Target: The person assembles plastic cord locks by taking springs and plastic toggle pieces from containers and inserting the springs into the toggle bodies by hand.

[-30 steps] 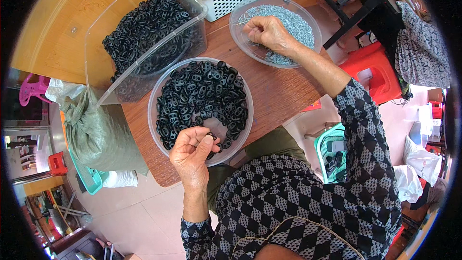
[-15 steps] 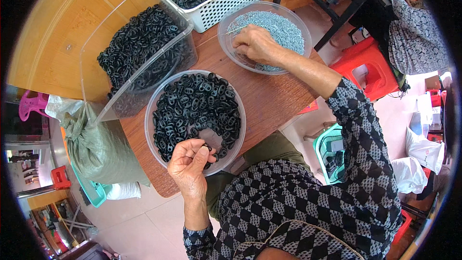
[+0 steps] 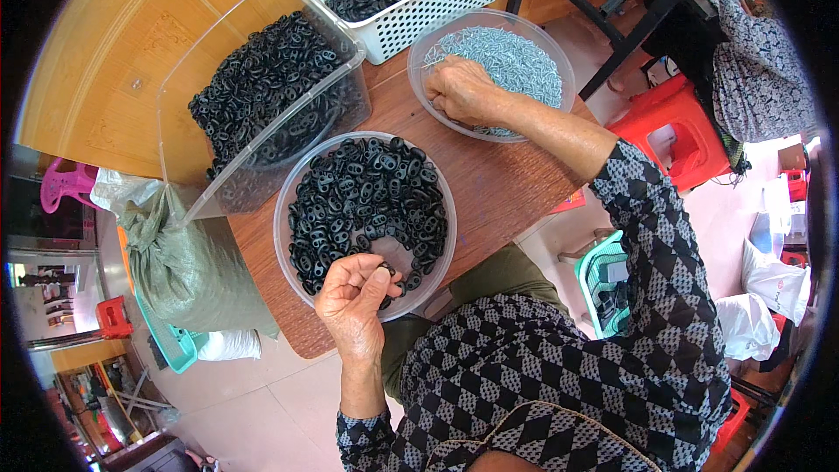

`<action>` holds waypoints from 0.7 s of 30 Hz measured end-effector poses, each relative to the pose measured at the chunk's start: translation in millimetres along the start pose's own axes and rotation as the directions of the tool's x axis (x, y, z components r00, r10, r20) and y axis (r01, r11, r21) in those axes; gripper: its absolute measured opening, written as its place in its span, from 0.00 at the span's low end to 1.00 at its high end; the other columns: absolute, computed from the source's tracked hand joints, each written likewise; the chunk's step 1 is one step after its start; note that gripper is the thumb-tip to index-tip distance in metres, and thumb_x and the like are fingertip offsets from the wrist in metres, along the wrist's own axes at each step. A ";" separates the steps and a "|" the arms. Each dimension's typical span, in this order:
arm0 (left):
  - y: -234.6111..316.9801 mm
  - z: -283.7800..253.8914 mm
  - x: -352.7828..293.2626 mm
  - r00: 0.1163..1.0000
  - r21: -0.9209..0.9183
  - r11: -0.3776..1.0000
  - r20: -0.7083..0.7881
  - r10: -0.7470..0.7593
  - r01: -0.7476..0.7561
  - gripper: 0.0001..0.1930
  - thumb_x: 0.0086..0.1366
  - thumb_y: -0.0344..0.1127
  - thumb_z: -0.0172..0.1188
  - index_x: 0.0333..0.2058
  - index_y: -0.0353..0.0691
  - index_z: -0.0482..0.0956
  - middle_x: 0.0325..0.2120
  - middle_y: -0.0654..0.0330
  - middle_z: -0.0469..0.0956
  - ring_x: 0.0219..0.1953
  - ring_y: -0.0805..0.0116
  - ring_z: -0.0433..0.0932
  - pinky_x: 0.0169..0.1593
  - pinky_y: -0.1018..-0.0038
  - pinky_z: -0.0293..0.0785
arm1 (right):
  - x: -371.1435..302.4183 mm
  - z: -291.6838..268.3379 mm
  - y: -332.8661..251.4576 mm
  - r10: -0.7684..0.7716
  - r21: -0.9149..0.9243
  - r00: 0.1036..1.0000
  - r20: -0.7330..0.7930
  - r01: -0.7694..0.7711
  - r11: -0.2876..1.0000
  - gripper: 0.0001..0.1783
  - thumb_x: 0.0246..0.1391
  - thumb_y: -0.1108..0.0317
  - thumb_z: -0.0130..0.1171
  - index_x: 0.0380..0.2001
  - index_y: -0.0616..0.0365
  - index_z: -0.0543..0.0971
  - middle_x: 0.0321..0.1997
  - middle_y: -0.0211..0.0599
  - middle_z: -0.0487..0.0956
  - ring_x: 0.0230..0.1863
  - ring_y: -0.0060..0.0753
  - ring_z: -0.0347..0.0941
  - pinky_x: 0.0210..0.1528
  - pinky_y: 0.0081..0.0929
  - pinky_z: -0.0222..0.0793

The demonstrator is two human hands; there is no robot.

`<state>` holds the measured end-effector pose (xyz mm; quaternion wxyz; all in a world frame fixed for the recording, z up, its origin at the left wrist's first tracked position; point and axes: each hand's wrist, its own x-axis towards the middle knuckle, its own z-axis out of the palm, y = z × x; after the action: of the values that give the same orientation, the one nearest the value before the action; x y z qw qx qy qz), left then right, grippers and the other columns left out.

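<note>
My left hand [image 3: 354, 297] is closed in a pinch at the near edge of a round clear bowl [image 3: 278, 236]. Between thumb and fingers it holds a small black oval plastic piece [image 3: 387, 272], partly covered by the fingertips. Many similar black two-holed pieces [image 3: 350, 197] fill the bowl, apart from a bare patch near my hand. Farther right, my right hand [image 3: 461, 90] is over the left side of another clear bowl [image 3: 570, 79], which holds small silvery screws [image 3: 511, 57]. Its fingers are bent together, and whatever is between them is hidden.
Both bowls stand on a brown wooden table [image 3: 476, 183]. Behind them are a clear bin [image 3: 363, 92] of black pieces and a white perforated basket [image 3: 419, 22] of more. A green sack [image 3: 192, 275] leans at the left; a red stool [image 3: 699, 135] stands right.
The whole view has shifted slightly. My right hand has drawn a little toward the left rim of the screw bowl. My left hand keeps its pinch on the black piece.
</note>
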<state>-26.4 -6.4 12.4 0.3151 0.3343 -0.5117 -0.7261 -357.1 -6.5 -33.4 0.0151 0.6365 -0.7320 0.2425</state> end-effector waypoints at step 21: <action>0.5 -2.0 0.6 1.000 0.041 0.999 0.019 0.013 -0.013 0.07 0.58 0.22 0.60 0.36 0.30 0.74 0.27 0.56 0.78 0.26 0.70 0.79 0.29 0.80 0.76 | -5.1 -8.6 3.3 0.048 -0.012 0.997 0.066 -0.047 0.999 0.01 0.36 0.74 0.54 0.17 0.58 0.75 0.27 0.48 0.77 0.36 0.54 0.72 0.36 0.47 0.68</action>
<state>-25.1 -8.1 12.3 0.3080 0.3307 -0.5317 -0.7162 -361.8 1.6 -28.7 -0.0115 0.6265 -0.7483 0.2179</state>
